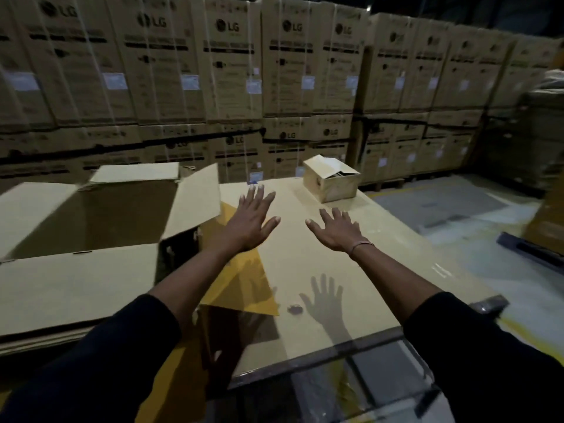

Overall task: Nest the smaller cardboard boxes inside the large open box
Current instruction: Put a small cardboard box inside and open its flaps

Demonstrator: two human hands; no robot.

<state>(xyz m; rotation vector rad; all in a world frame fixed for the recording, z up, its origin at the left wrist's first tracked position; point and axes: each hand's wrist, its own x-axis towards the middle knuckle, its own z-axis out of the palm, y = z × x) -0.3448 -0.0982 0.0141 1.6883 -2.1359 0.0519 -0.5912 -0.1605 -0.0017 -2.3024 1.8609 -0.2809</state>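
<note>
The large open box [76, 288] stands at the left with its flaps spread outward and a dark hollow inside. One small cardboard box [331, 180] sits at the far end of the cardboard-covered surface [305, 270], its top flaps partly raised. My left hand [251, 221] and my right hand [335, 228] hover above that surface with fingers straight and spread, holding nothing. Both hands are well short of the small box, which lies beyond my right hand.
A wall of stacked printed cartons [232, 71] runs across the back. A yellow sheet [241, 288] lies beside the large box's right side. Plastic-wrapped goods [351, 389] lie below the near edge. The floor [442, 209] opens to the right, with a dark pallet edge [531, 247].
</note>
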